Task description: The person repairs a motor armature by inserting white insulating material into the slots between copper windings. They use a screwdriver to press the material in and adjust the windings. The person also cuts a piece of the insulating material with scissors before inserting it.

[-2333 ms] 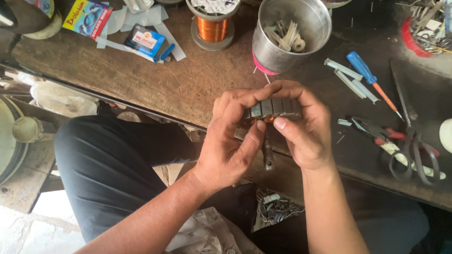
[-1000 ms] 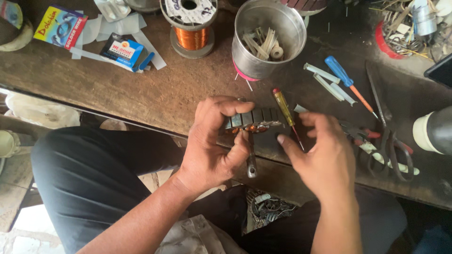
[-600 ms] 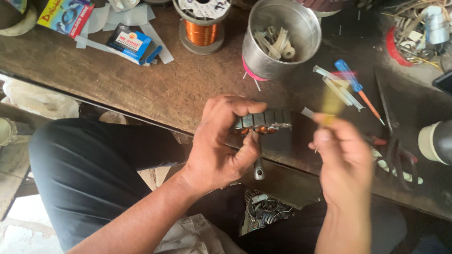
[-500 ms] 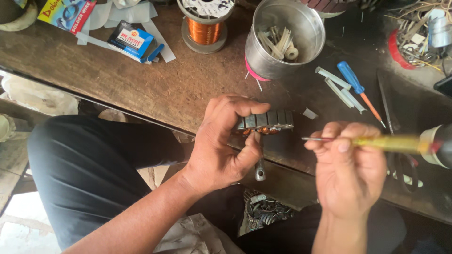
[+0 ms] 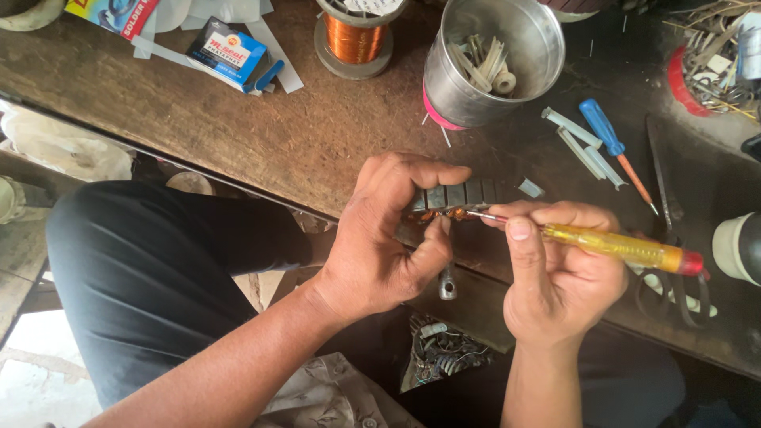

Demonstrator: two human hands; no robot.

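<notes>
Over the near edge of the desk (image 5: 238,135), the left hand (image 5: 380,238) grips the grey motor core (image 5: 460,196) while the right hand (image 5: 555,277), closed round a yellow screwdriver (image 5: 610,247), probes its copper windings, which looks to call for careful levering.

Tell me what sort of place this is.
Probably a small electrical repair workbench: a spool of copper wire, a steel tin of small parts, and the left hand gripping a slotted motor core while the right hand probes with a yellow screwdriver.
</notes>
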